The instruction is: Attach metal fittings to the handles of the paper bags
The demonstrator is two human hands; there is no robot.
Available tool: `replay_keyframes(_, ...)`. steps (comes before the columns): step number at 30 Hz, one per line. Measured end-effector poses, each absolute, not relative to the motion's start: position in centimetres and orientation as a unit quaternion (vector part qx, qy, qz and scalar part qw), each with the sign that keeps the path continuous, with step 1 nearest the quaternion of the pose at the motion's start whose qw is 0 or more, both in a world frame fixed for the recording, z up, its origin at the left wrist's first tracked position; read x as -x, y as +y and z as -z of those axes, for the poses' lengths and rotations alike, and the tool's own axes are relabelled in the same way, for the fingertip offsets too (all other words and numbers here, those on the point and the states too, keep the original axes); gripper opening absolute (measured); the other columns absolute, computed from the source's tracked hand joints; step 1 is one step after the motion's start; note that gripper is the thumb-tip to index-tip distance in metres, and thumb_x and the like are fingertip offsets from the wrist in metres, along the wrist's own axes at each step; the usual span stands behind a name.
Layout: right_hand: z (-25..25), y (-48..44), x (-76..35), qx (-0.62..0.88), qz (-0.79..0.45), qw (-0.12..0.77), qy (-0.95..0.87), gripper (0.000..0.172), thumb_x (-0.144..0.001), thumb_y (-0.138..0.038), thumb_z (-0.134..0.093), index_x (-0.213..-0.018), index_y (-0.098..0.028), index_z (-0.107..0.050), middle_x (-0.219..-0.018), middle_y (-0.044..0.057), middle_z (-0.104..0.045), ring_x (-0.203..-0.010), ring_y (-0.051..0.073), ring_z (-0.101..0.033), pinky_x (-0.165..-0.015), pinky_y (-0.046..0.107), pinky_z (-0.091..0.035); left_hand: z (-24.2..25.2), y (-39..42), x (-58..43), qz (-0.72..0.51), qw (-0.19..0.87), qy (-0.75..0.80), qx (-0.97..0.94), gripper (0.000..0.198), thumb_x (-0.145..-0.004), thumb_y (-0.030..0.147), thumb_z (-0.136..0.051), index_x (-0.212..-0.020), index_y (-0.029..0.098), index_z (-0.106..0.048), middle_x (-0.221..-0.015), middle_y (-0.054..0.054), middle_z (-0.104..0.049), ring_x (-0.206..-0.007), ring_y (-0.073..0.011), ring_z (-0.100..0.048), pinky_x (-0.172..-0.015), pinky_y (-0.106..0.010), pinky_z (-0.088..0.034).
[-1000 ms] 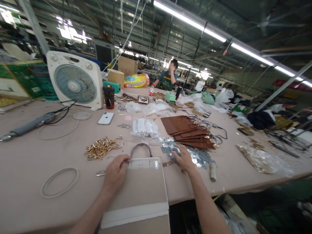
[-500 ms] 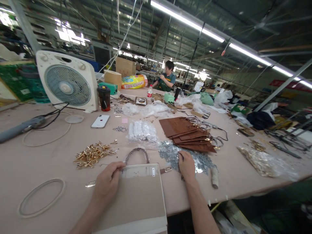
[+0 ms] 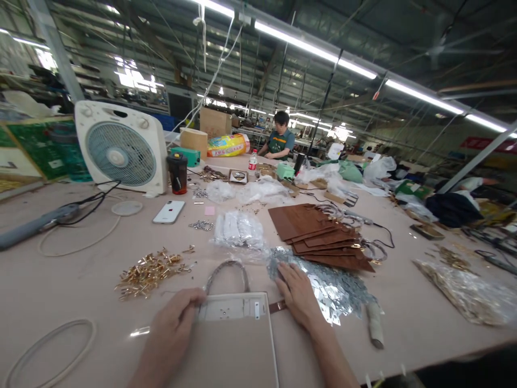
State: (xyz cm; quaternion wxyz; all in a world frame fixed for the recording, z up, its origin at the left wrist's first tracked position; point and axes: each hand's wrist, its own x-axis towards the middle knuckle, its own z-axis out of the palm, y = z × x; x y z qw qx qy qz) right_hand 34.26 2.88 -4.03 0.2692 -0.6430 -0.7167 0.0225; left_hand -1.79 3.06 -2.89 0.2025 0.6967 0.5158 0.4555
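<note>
The left hand (image 3: 177,318) has its grip closed on the far left corner of a flat beige panel (image 3: 232,350), at the near middle of the counter (image 3: 109,307). The panel is smooth and straight-sided, with a pale rim and a shiny strip along its far edge. On that strip sits a small white rectangular plate (image 3: 257,310) with dark holes. A dark, glossy handle (image 3: 245,276) arches from the far edge, and a short brown strap (image 3: 277,306) sticks out to the right.

The right hand (image 3: 297,293) is open, its fingers outstretched over the left edge of a heap of thin, glinting metal pieces (image 3: 335,291); I cannot tell whether anything lies under the palm. Right of the heap is a stubby pale cylinder (image 3: 375,324). Beyond it, flat brown sheets (image 3: 311,229) overlap in a fan. Farther left are a crinkled clear bag (image 3: 238,229) of white contents and a loose pile of gold, pin-like rivets (image 3: 147,274).
</note>
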Motion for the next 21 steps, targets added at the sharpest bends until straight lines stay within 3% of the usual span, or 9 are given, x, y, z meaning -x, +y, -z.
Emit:
replay_keyframes(5, 4.1, 0.6, -33.8, 0.615, -0.048, 0.282, -0.735, 0.045, -0.102, -0.046, -0.057, -0.146, -0.04, -0.06, -0.15, -0.001, -0.06, -0.143, 0.033, -0.052, -0.119, 0.057, -0.041, 3.0, 3.0, 1.7, -0.467, 0.212, 0.51, -0.691, 0.024, -0.093, 0.034, -0.05, -0.091, 0.027, -0.073, -0.101, -0.003, -0.078, -0.098, -0.0249, -0.073, -0.087, -0.035, -0.061)
replay_keyframes(15, 2.0, 2.9, -36.0, 0.68, -0.021, 0.44, -0.586, 0.042, -0.101, -0.044, -0.049, -0.132, -0.023, -0.069, -0.136, 0.01, -0.07, -0.128, 0.032, -0.063, -0.114, 0.053, -0.045, 3.1, 3.2, 1.8, -0.464, 0.204, 0.514, -0.692, 0.024, -0.092, 0.035, -0.051, -0.09, 0.029, -0.074, -0.101, -0.001, -0.079, -0.097, -0.024, -0.075, -0.087, -0.034, -0.062)
replay_keyframes(21, 2.0, 2.3, -39.7, 0.706, -0.046, 0.536, -0.461, 0.045, -0.097, -0.044, -0.05, -0.133, -0.02, -0.064, -0.119, 0.012, -0.077, -0.113, 0.028, -0.071, -0.105, 0.046, -0.05, 4.2, 3.9, 2.3, -0.439, 0.188, 0.542, -0.692, 0.026, -0.09, 0.042, -0.051, -0.093, 0.031, -0.075, -0.103, 0.0, -0.08, -0.097, -0.0266, -0.075, -0.086, -0.036, -0.063)
